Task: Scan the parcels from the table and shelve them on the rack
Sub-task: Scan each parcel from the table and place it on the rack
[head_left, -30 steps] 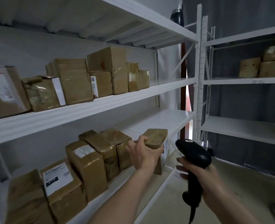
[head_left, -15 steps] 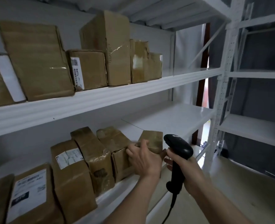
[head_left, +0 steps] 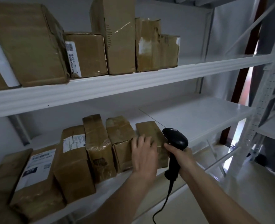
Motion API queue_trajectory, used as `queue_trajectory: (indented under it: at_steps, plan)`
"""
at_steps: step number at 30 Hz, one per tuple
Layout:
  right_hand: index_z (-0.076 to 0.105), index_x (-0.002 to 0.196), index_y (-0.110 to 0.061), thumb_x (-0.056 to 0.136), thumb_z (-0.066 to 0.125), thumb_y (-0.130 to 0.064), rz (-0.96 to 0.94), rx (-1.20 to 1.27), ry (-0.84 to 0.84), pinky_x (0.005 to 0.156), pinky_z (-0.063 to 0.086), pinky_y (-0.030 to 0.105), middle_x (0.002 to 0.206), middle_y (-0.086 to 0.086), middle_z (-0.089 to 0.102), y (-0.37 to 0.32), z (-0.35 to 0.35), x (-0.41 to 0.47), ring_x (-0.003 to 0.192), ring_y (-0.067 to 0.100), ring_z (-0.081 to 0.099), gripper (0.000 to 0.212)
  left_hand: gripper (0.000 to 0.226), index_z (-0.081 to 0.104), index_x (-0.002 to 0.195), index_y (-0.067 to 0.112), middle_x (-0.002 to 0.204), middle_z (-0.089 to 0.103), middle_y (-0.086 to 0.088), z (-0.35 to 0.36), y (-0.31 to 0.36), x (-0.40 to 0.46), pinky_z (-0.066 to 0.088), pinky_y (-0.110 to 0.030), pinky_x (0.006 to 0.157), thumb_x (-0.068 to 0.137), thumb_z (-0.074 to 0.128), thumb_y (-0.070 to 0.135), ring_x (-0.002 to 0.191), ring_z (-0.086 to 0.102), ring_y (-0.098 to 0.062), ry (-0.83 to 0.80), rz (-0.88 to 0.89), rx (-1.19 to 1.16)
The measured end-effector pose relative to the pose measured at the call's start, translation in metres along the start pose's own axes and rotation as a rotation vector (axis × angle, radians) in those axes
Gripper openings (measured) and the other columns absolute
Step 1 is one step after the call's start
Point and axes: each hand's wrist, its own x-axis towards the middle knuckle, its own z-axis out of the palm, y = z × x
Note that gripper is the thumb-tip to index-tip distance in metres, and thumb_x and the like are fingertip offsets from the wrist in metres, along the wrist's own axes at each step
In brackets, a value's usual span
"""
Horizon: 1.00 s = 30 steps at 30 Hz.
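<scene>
White rack shelves [head_left: 133, 84] already hold many parcels; left hand [head_left: 144, 155] presses flat on the newest parcel [head_left: 151, 131], right hand [head_left: 180, 153] grips the scanner [head_left: 175, 139].

"Where is the brown parcel [head_left: 151, 131]?"
"On the lower shelf [head_left: 190, 117] of the white rack [head_left: 117, 84]. It stands upright at the right end of a row of brown parcels [head_left: 91, 147], touching the next one."
"And the black scanner [head_left: 175, 143]?"
"Upright, just beside it."
</scene>
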Motion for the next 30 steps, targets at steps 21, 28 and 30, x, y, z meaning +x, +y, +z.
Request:
queue_trajectory:
  at_steps: [21, 28, 30]
  plan:
    - [0.069, 0.097, -0.01, 0.075, 0.079, -0.006, 0.034, 0.053, -0.185, 0.092, 0.053, 0.043, 0.097, 0.013, 0.073, 0.005, -0.003, -0.015, 0.094, 0.029, 0.068, 0.024, 0.039, 0.07, 0.103, 0.007, 0.097, 0.067, -0.006, -0.006, -0.015, 0.011, 0.053, -0.04, 0.094, 0.067, 0.068, -0.006, 0.093, 0.064, -0.024, 0.079, 0.057, -0.158]
    - [0.068, 0.099, 0.002, 0.076, 0.076, 0.0, 0.083, 0.088, -0.358, 0.074, 0.053, 0.036, 0.08, 0.019, 0.071, 0.016, 0.027, -0.049, 0.074, 0.028, 0.066, 0.025, 0.028, 0.068, 0.091, 0.016, 0.077, 0.063, 0.005, -0.046, -0.052, -0.048, 0.051, -0.028, 0.065, 0.096, 0.042, 0.007, 0.069, 0.059, -0.011, -0.004, -0.341, -0.534]
    - [0.068, 0.1, 0.005, 0.075, 0.076, -0.001, 0.114, 0.09, -0.436, 0.07, 0.05, 0.035, 0.075, 0.018, 0.068, 0.02, 0.04, -0.063, 0.068, 0.025, 0.063, 0.027, 0.03, 0.067, 0.083, 0.019, 0.071, 0.06, 0.01, -0.058, -0.068, -0.065, 0.05, -0.027, 0.066, 0.096, 0.042, 0.006, 0.067, 0.058, -0.008, -0.059, -0.455, -0.593]
